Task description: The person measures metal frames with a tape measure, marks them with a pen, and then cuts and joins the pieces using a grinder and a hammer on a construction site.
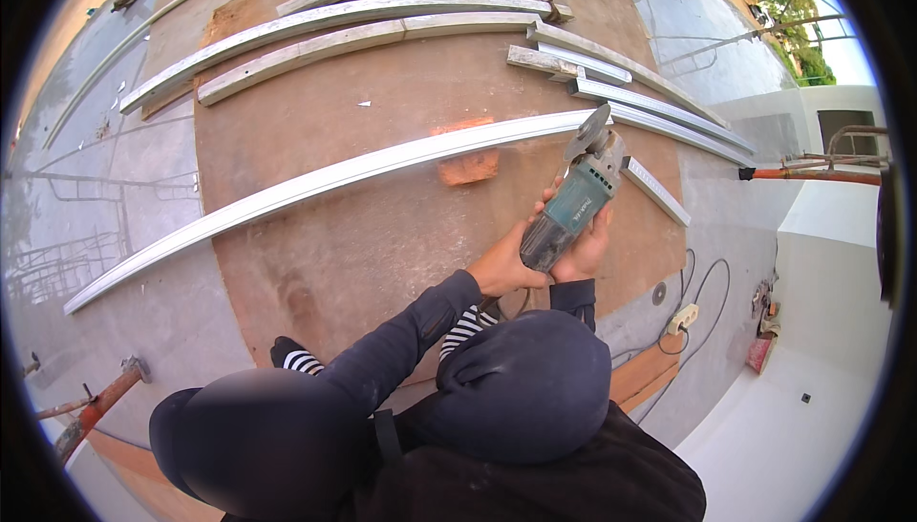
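I hold a teal and black angle grinder [576,199] with both hands. My left hand [508,259] is wrapped round the rear of its body from the left. My right hand [585,250] closes on it from the right side and below. The grinder's thin round disc [585,132] stands on edge over a long white metal profile [382,161], towards its right part. Whether disc and metal touch, I cannot tell. Under the profile lies an orange brick [468,169]. Several fingers are hidden behind the tool.
Weathered wooden beams [334,42] lie beyond the profile, with more metal profiles [664,119] at the right. A short metal offcut [655,191] rests right of the grinder. Nearer are a loose disc [659,293], a white power strip [683,319] and trailing black cables.
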`<action>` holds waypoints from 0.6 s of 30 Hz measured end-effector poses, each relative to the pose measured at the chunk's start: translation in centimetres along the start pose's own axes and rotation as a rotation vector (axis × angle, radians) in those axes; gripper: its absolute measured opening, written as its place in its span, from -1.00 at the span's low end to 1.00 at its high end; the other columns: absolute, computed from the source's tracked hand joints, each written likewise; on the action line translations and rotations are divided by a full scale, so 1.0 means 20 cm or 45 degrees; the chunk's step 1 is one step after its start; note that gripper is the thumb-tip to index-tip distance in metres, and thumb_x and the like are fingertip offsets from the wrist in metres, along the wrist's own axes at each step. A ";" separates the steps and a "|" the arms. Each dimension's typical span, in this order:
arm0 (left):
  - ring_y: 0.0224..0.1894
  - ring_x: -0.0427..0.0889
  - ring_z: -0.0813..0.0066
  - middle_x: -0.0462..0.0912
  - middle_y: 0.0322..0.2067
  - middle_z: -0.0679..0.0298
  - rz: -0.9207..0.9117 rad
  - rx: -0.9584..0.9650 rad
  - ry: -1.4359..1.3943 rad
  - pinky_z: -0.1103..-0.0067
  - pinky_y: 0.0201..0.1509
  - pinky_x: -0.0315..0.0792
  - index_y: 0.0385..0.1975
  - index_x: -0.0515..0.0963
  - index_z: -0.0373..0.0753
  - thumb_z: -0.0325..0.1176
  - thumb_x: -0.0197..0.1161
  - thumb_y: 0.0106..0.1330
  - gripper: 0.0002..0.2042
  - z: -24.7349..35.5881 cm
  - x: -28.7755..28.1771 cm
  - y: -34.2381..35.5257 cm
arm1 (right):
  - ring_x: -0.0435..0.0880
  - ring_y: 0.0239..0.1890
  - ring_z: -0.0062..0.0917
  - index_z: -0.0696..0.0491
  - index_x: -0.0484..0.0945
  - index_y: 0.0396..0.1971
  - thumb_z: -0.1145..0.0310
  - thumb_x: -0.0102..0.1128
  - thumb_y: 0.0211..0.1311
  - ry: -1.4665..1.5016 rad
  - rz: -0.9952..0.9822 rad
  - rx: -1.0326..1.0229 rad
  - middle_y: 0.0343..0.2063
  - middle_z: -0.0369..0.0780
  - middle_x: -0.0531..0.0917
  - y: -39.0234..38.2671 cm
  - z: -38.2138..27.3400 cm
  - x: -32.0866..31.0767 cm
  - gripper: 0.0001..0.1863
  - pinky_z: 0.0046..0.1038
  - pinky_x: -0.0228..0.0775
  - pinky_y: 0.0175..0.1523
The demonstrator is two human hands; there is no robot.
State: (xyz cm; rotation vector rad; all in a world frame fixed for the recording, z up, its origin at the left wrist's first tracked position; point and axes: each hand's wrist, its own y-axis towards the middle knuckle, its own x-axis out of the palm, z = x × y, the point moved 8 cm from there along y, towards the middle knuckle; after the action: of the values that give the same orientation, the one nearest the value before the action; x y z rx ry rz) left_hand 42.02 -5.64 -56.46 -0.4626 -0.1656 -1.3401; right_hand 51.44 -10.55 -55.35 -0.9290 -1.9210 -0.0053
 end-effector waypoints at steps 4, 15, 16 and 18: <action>-0.30 0.58 0.49 0.54 -0.21 0.11 -0.109 -0.147 -0.035 0.56 -0.29 0.50 0.33 0.08 -0.46 -0.38 0.45 -0.05 -0.09 0.01 0.04 0.00 | 0.68 -0.23 -0.22 0.17 0.44 0.05 -0.50 -0.26 0.26 -0.051 0.030 -0.005 -0.21 -0.03 0.64 0.02 -0.01 -0.06 -0.07 -0.20 0.59 -0.13; -0.13 0.63 0.21 0.56 -0.14 -0.05 0.109 0.160 0.195 0.42 -0.09 0.51 0.30 0.08 -0.53 -0.31 0.44 -0.04 -0.09 -0.06 -0.03 0.02 | 0.68 -0.19 -0.33 0.15 0.47 -0.01 -0.53 -0.15 0.19 -0.278 0.324 -0.039 -0.20 -0.10 0.64 -0.06 0.02 0.02 -0.08 -0.24 0.59 -0.09; -0.10 0.63 0.14 0.56 -0.13 -0.10 0.108 0.081 0.281 0.39 -0.06 0.51 0.28 0.10 -0.53 -0.29 0.45 -0.04 -0.10 -0.06 -0.01 0.03 | 0.67 -0.17 -0.35 0.15 0.46 0.00 -0.41 -0.02 0.21 -0.393 0.390 -0.094 -0.20 -0.12 0.63 -0.10 0.01 -0.02 -0.17 -0.25 0.58 -0.07; -0.04 0.62 -0.01 0.56 -0.11 -0.19 0.118 -0.068 0.435 0.34 0.00 0.49 0.25 0.13 -0.55 -0.26 0.47 -0.03 -0.12 -0.03 -0.01 0.03 | 0.65 -0.12 -0.40 0.16 0.43 0.03 -0.17 0.24 0.27 -0.644 0.518 -0.195 -0.18 -0.15 0.62 -0.15 0.00 -0.09 -0.33 -0.27 0.57 -0.02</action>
State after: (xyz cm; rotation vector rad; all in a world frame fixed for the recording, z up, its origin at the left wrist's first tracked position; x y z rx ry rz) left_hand 42.36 -5.65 -57.28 -0.2763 0.1729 -1.3142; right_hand 50.03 -13.68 -55.70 -1.5237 -2.1670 0.3565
